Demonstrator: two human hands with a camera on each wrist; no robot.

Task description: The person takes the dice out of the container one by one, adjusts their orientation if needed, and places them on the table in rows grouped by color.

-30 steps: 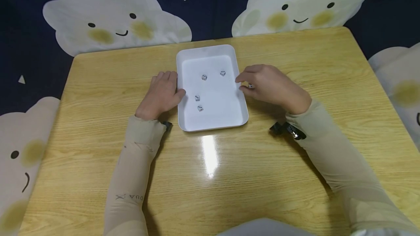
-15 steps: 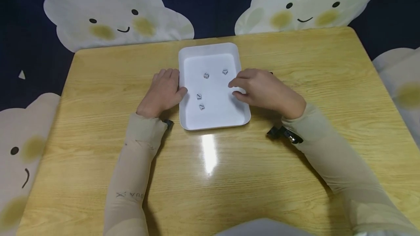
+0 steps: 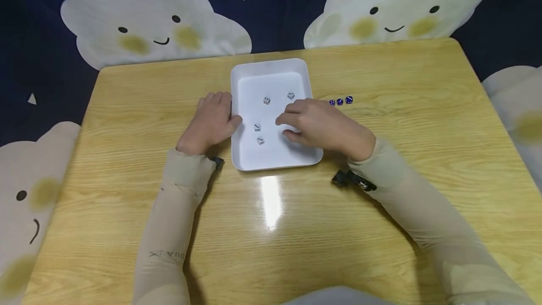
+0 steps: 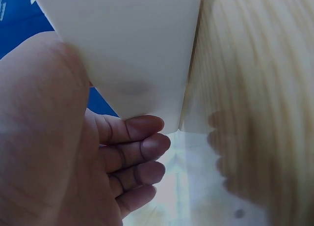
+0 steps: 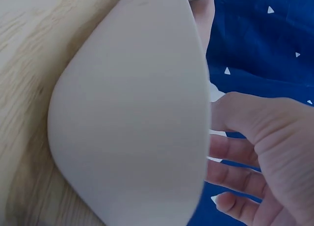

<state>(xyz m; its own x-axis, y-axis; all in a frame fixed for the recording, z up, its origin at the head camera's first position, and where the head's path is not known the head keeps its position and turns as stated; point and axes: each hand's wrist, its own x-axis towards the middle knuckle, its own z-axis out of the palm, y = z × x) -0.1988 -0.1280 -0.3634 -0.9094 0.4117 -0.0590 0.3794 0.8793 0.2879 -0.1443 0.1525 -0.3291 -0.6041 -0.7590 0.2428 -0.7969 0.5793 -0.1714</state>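
In the head view, my left hand [image 3: 210,121] grips the left wall of the white tray [image 3: 277,166], thumb over the rim and fingers along the outside. The left wrist view shows those fingers [image 4: 144,127] curled against the outer wall. Over the right half of the tray is my right hand [image 3: 311,124], thumb and forefinger spread apart with nothing visible between them. Several white dice lie in the tray: one die [image 3: 290,95] beyond my right hand, another [image 3: 267,100] near the middle, and a pair [image 3: 257,127] toward the left.
Blue dice [image 3: 340,102] sit in a short row on the wooden table [image 3: 402,84], just right of the tray. A cloud-patterned dark cloth [image 3: 277,8] borders the table's back edge.
My right hand has moved left from the tray's right rim to over its inside, uncovering the row of blue dice. The left hand keeps its hold on the tray.
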